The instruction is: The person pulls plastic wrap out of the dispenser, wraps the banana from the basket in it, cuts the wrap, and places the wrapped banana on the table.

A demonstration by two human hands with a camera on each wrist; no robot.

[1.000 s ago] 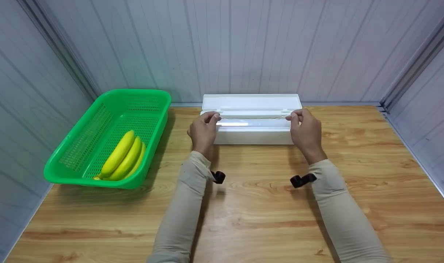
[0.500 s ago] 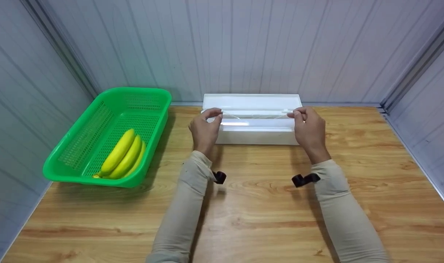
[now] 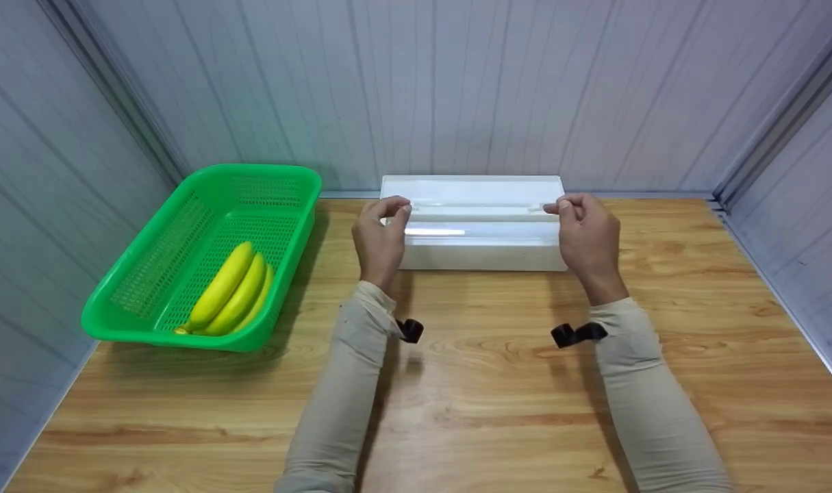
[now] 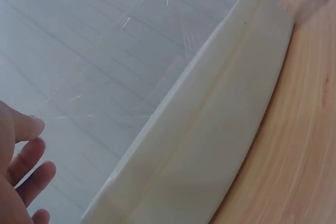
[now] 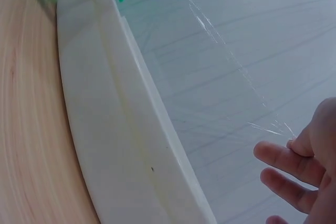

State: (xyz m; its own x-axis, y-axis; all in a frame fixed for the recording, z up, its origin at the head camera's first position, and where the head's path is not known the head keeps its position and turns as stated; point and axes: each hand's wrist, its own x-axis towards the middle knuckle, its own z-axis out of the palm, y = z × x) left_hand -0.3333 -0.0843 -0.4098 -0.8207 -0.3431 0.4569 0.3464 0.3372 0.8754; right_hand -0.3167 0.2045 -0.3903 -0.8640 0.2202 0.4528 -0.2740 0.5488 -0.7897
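Left hand (image 3: 381,236) and right hand (image 3: 589,236), each pinching one thin, clear plastic film (image 4: 125,23), strung between them above an open-lidded, white, rectangular box (image 3: 484,257), twelve o'clock on the wood-grain counter (image 3: 484,397). Apparent step: drawing film out. Next move: likely even, two-handed tension.

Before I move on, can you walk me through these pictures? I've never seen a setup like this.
Of course. There's no robot arm here: these are a person's own left hand and right hand. The wide picture comes from a camera on the head, looking forward and down. The two close ones come from a camera on each wrist. On the wooden table stand a green basket with yellow bananas inside, and a long white box with its lid open. Each hand pinches one end of a thin clear film, clearest in the wrist views.
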